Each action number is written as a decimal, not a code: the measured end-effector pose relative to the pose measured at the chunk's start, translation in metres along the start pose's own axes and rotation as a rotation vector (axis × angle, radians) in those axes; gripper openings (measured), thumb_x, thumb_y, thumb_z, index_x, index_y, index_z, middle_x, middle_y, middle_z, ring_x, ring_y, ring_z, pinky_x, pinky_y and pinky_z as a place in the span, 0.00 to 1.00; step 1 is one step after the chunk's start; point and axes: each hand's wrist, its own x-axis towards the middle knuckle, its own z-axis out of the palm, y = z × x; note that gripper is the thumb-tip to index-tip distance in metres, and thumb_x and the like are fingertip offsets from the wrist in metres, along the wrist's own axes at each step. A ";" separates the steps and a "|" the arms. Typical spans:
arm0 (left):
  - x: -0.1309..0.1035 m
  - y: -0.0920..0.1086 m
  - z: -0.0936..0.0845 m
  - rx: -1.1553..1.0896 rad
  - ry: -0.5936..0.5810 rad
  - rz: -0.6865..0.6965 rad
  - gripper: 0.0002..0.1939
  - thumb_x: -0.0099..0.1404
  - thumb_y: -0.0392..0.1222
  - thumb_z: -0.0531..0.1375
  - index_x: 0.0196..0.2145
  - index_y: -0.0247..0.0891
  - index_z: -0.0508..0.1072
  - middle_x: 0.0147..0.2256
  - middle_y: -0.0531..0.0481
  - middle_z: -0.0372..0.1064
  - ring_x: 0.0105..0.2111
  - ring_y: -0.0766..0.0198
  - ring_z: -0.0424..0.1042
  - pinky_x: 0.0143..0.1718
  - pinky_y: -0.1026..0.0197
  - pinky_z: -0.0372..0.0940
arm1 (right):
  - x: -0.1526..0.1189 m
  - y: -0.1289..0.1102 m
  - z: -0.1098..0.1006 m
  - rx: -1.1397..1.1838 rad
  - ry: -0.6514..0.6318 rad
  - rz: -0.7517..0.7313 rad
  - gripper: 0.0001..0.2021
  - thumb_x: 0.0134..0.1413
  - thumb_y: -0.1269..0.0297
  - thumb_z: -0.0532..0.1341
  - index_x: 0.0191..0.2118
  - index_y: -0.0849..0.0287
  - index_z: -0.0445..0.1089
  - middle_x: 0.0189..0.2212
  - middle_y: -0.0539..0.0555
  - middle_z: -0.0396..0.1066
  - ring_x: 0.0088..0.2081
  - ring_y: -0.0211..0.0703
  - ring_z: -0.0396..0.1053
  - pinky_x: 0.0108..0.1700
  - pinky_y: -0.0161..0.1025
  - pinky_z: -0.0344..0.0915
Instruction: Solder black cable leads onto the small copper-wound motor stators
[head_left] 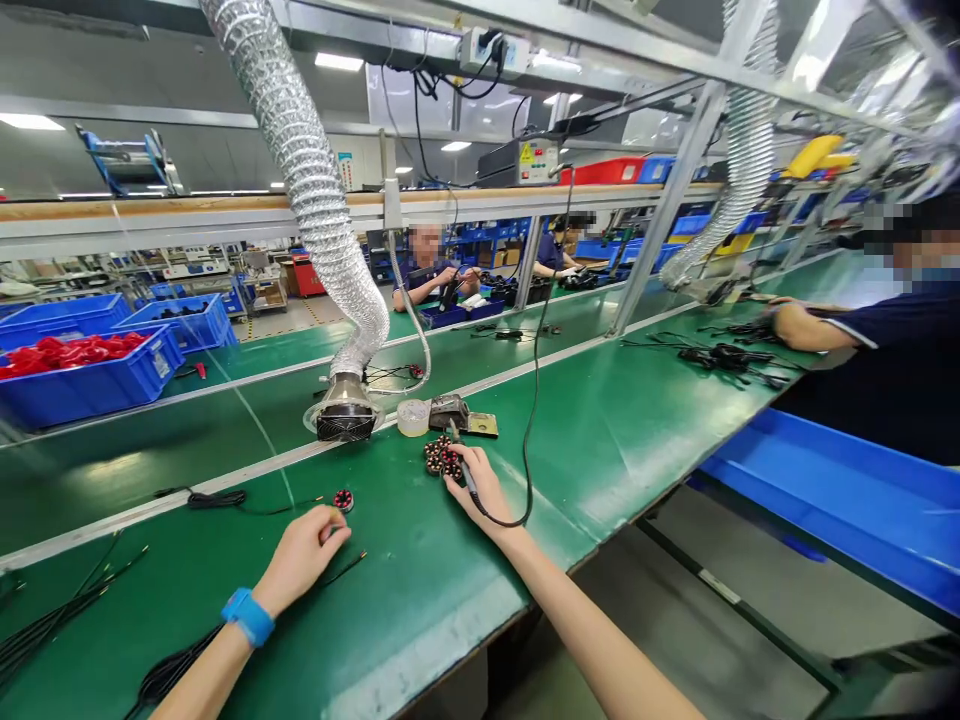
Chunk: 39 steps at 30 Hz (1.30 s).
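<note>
My left hand (306, 552), with a blue band on its wrist, is closed above the green bench; what its fingers hold is hidden. Just beyond its fingertips lies a small round red-and-black part (343, 501). A thin black cable (346, 568) with a bare tip sticks out to its right. My right hand (480, 488) is closed on a soldering iron (469, 482) whose cord loops up to the right. Beside its fingers sits a cluster of round red-and-black parts (436, 456). The iron's stand (450, 412) is behind them, next to a clear tape roll (413, 418).
A fume duct (346, 410) opens behind the bench (420, 600). Black cables (64, 622) lie at the left. Blue bins (90, 385) stand at the far left, and an empty blue tray (840, 500) is at the right. Other people (900, 370) sit nearby.
</note>
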 end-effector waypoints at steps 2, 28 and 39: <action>0.008 -0.001 0.000 0.091 0.079 -0.001 0.08 0.70 0.46 0.56 0.43 0.42 0.71 0.39 0.49 0.73 0.37 0.57 0.72 0.38 0.58 0.62 | -0.006 0.000 0.000 0.020 -0.004 0.013 0.22 0.55 0.67 0.61 0.57 0.54 0.63 0.49 0.57 0.65 0.48 0.50 0.71 0.52 0.49 0.70; 0.009 -0.016 0.017 -0.279 0.084 -0.263 0.21 0.70 0.53 0.51 0.28 0.37 0.74 0.27 0.49 0.72 0.28 0.60 0.67 0.31 0.61 0.55 | -0.018 -0.106 0.106 -0.102 -0.354 -0.472 0.26 0.57 0.66 0.68 0.60 0.56 0.63 0.51 0.63 0.66 0.42 0.52 0.74 0.42 0.48 0.76; 0.013 -0.023 0.030 -0.343 0.181 -0.317 0.20 0.67 0.52 0.52 0.24 0.38 0.70 0.23 0.52 0.67 0.26 0.62 0.63 0.29 0.62 0.52 | -0.019 -0.096 0.098 0.271 -0.522 -0.350 0.34 0.54 0.75 0.64 0.64 0.47 0.57 0.58 0.58 0.61 0.51 0.48 0.71 0.54 0.45 0.71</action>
